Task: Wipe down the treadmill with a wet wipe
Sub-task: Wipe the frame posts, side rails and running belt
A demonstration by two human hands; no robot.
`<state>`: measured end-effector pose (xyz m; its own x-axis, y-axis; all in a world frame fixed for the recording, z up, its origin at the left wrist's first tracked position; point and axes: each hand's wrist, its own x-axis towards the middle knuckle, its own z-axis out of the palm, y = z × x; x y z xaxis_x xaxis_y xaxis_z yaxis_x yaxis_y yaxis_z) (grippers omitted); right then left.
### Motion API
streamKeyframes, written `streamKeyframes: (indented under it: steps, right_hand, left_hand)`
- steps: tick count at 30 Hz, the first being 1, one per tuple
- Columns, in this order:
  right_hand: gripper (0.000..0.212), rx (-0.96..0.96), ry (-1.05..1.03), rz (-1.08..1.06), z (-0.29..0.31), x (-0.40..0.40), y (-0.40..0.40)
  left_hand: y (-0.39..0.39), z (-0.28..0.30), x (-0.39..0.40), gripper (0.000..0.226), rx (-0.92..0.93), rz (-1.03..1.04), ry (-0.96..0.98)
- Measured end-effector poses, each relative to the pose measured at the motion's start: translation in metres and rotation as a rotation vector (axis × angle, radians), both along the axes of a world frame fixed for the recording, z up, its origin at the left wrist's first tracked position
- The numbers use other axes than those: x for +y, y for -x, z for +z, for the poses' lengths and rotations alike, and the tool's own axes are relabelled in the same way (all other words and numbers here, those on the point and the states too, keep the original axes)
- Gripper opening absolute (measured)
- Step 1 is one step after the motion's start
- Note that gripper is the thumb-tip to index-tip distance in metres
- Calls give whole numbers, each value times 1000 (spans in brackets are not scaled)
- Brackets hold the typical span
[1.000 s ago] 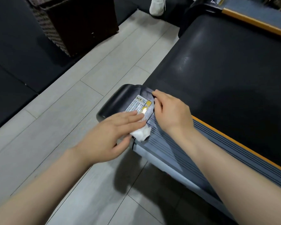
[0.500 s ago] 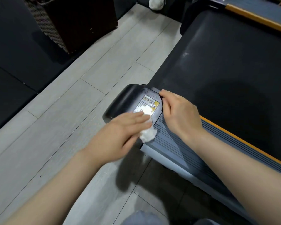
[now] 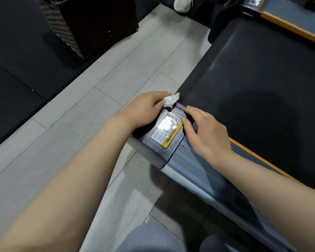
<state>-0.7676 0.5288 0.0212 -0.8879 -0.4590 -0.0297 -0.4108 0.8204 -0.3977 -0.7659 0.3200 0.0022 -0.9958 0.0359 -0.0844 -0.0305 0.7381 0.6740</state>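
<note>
At the corner: wet wipe (image 3: 171,100), a crumpled white wad, sits on the far end of the treadmill (image 3: 262,84)'s dark end cap (image 3: 158,142), where the cap meets the black belt.
Left hand (image 3: 145,108): fingers curled round the wipe, pinching it against the cap's far edge; part of the wad pokes out past the fingertips.
Right hand (image 3: 205,131): holds nothing, fingers loosely bent, tips touching the cap just beside the warning label (image 3: 168,131), with the wipe near, just beyond the fingertips.
Warning label: white and yellow, glare on it, lying between the two hands.
Side rail (image 3: 207,175): grey ribbed strip with an orange edge, under the right forearm.
Around: pale plank floor (image 3: 98,88), wicker basket (image 3: 87,24) far left, white shoe (image 3: 182,3) at the top.
</note>
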Motion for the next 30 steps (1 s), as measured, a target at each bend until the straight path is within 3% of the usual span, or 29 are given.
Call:
streamKeyframes:
  steps: [2, 9, 12, 16, 19, 21, 26, 30]
  right_hand:
    - [37, -11, -8, 1, 1, 0, 1]
    - [37, -32, -35, 11, -3, 1, 4]
    - [36, -29, -34, 13, -3, 2, 4]
    - [35, -19, -19, 13, -3, 2, 3]
    - [35, -26, 1, 6, -4, 2, 4]
    - [37, -24, 7, 14, -5, 2, 4]
    - [41, 26, -18, 68, -11, 2, 6]
    - [45, 126, -52, 356, -13, 3, 2]
  left_hand:
    - [-19, -1, 0, 41, 30, 25, -48]
    - [-124, -4, -1, 45, 176, -217, 23]
    - [-103, -10, -3, 44, 172, -141, 19]
    - [-28, -17, -8, 45, 20, 73, -26]
    - [1, -22, -15, 39, -143, 160, -221]
    - [-21, -23, -18, 40, -92, 127, -267]
    - [-121, -17, -1, 45, 161, -82, -42]
    - [-91, -18, -11, 44, 84, 73, -115]
